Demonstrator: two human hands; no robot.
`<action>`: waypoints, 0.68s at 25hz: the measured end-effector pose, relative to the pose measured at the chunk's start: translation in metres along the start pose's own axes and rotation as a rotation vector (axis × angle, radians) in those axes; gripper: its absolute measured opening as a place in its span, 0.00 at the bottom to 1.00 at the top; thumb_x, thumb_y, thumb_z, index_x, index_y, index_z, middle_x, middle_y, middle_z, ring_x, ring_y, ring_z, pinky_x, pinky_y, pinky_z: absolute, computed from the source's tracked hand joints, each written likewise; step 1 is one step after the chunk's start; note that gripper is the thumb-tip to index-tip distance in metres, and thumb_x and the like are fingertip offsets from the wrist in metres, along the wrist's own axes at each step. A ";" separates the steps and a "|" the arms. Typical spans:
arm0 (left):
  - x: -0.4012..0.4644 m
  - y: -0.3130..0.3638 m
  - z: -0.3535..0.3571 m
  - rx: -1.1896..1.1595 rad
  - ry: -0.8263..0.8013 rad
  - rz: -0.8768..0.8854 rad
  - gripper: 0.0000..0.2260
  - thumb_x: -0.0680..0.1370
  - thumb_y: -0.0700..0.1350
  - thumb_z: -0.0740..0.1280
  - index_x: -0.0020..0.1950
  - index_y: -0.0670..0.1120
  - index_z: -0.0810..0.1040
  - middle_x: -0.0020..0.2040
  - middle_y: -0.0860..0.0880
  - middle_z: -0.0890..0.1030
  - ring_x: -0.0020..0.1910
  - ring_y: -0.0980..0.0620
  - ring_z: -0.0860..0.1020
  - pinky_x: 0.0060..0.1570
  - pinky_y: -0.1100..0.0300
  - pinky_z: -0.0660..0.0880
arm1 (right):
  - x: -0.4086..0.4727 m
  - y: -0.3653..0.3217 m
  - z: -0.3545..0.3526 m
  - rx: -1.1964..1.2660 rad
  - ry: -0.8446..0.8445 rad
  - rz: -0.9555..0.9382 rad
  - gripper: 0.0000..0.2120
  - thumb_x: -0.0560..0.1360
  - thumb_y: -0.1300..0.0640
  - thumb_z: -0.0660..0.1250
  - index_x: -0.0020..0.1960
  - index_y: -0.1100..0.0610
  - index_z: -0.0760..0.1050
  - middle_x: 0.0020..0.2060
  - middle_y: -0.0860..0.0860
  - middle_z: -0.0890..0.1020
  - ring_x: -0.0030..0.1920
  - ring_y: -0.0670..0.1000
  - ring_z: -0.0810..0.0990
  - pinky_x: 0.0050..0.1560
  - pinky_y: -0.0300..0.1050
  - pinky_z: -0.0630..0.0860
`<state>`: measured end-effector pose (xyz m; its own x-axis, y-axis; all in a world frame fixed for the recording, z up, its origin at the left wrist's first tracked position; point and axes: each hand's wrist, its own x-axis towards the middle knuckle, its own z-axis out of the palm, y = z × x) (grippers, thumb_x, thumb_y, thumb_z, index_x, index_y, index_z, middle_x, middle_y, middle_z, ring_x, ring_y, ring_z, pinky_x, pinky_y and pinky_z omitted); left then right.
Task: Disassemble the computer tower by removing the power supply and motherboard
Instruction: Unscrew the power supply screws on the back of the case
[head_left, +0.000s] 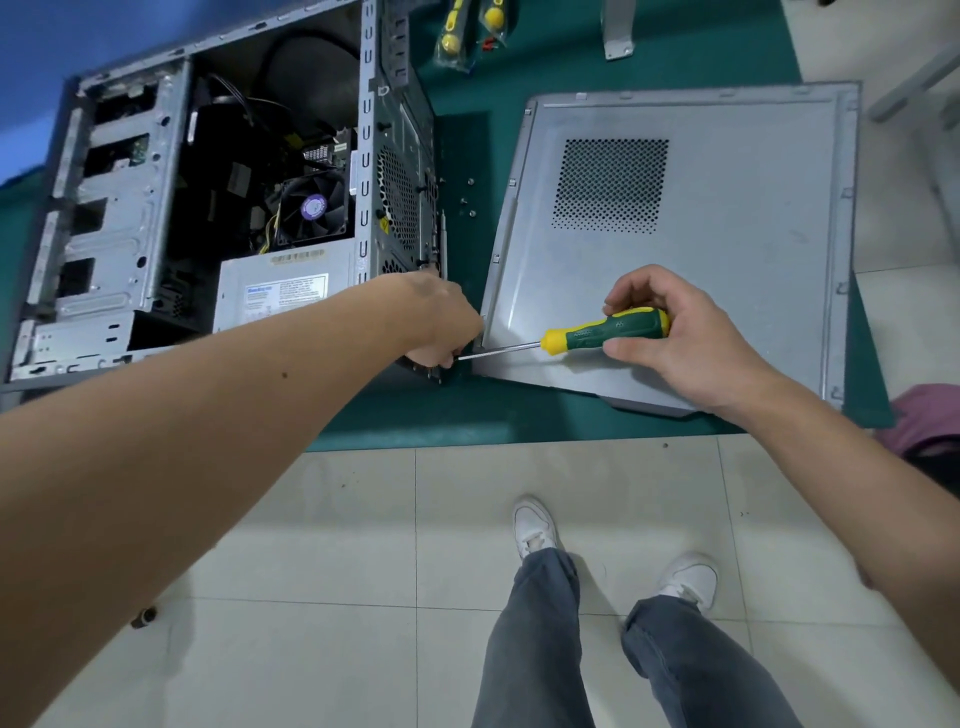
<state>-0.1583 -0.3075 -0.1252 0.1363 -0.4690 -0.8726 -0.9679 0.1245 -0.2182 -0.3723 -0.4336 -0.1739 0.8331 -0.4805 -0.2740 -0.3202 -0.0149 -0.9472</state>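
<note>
The open computer tower (124, 218) lies on its side on the green table. Inside it, the grey power supply (283, 291) sits at the near corner, and the motherboard with its black fan (311, 208) lies further back. My right hand (670, 332) grips the green and yellow screwdriver (605, 332), whose shaft points left at the tower's rear panel. At that near rear corner, my left hand (441, 322) has its fingers curled down around the shaft's tip. The screw itself is hidden.
The removed grey side panel (727, 260) lies flat to the right of the tower. Three loose screws (470, 197) sit on the green mat between them. Packaged screwdrivers (467, 31) lie at the back. The table edge (519, 441) runs just above my feet.
</note>
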 end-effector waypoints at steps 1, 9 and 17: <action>0.002 0.000 -0.001 0.004 0.063 -0.019 0.07 0.82 0.47 0.63 0.51 0.44 0.76 0.47 0.49 0.78 0.51 0.47 0.76 0.57 0.49 0.76 | 0.000 -0.001 -0.005 -0.017 0.023 -0.006 0.17 0.71 0.68 0.72 0.48 0.47 0.74 0.47 0.44 0.80 0.44 0.45 0.77 0.40 0.40 0.75; 0.011 -0.016 -0.018 -0.539 0.504 -0.276 0.07 0.81 0.38 0.61 0.56 0.40 0.77 0.51 0.43 0.80 0.46 0.46 0.77 0.45 0.54 0.75 | -0.003 0.007 -0.039 -0.054 0.232 0.060 0.09 0.75 0.63 0.71 0.53 0.56 0.77 0.45 0.46 0.79 0.41 0.37 0.75 0.42 0.26 0.70; 0.035 -0.020 -0.023 -0.972 0.610 -0.657 0.07 0.79 0.34 0.64 0.54 0.38 0.80 0.52 0.40 0.82 0.51 0.41 0.80 0.45 0.54 0.76 | 0.000 0.009 -0.030 0.236 0.375 0.235 0.05 0.75 0.60 0.72 0.47 0.51 0.78 0.44 0.49 0.79 0.37 0.47 0.78 0.40 0.37 0.77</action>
<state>-0.1390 -0.3465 -0.1416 0.7662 -0.5485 -0.3346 -0.5495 -0.8293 0.1012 -0.3893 -0.4602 -0.1775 0.5174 -0.7299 -0.4467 -0.3325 0.3095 -0.8909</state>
